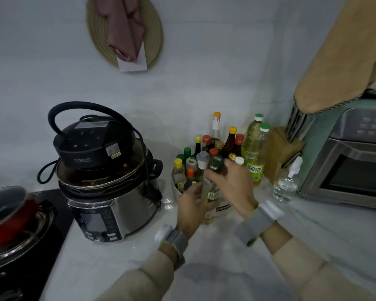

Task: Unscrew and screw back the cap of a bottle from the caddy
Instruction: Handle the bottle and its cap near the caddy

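Note:
A round caddy [174, 187] packed with several sauce and spice bottles stands on the counter by the wall. In front of it I hold a slim bottle of pale yellow liquid [206, 195] with a green label. My left hand [190, 210] wraps around the bottle's body. My right hand [232, 183] is over the bottle's top, fingers curled around a dark green cap [215, 165]. The bottle's neck is hidden by my fingers, so I cannot tell whether the cap sits on it.
A steel pressure cooker [109, 187] with a black lid unit stands left of the caddy. Two tall oil bottles [255, 153] and a clear pump bottle [288, 183] stand to the right, beside a knife block [280, 153] and a toaster oven [352, 157]. A red pot [7, 216] sits on the hob at left.

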A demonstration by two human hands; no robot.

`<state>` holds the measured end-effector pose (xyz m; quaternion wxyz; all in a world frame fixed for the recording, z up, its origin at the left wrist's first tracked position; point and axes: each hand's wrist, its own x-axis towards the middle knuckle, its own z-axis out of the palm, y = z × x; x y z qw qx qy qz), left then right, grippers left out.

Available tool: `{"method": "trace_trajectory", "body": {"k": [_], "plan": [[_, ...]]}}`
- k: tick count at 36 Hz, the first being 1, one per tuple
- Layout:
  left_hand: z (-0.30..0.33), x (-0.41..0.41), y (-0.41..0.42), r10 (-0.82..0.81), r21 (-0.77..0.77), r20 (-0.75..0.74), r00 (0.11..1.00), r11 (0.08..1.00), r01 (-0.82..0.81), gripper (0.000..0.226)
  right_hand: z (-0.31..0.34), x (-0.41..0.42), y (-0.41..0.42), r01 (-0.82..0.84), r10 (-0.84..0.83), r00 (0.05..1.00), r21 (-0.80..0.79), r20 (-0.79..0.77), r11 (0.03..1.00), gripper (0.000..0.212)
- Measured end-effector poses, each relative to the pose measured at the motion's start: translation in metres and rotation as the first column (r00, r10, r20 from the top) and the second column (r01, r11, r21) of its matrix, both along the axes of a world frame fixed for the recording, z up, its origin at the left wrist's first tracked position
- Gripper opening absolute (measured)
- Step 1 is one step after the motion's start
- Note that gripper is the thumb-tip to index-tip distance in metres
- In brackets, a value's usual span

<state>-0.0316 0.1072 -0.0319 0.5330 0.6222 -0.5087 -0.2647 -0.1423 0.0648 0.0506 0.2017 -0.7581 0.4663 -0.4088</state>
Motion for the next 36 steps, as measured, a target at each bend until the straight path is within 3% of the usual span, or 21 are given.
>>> {"method": "trace_trajectory", "body": {"k": [4,8,14,23,30,36], "plan": [[0.034,0.001,-0.04,-0.065,-0.036,0.054,0.996,0.997,0.067,0.038,0.029,-0.002,-0.034,0.05,-0.049,0.999,-0.068,0.018,0.996,0.026],[0.044,-0.001,-0.068,-0.133,0.02,0.097,0.986,0.991,0.132,0.046,0.025,-0.001,-0.062,0.069,-0.069,0.998,-0.037,-0.006,0.997,0.026],[0.008,-0.006,-0.104,-0.128,0.193,0.078,0.989,0.975,0.111,0.036,-0.011,0.0,-0.093,0.046,-0.041,0.996,0.051,-0.08,0.998,0.02],[-0.027,-0.009,-0.125,-0.109,0.28,0.153,0.982,0.958,0.062,0.049,-0.054,0.003,-0.118,0.1,-0.082,0.983,0.101,-0.167,0.99,0.033],[-0.029,-0.009,-0.128,-0.076,0.282,0.13,0.989,0.959,0.037,0.042,-0.061,0.005,-0.126,0.127,-0.107,0.979,0.104,-0.173,0.986,0.034],[-0.033,-0.012,-0.126,-0.007,0.277,0.004,1.0,0.961,0.005,0.055,-0.063,0.005,-0.125,0.158,-0.14,0.977,0.104,-0.162,0.982,0.036]]}}
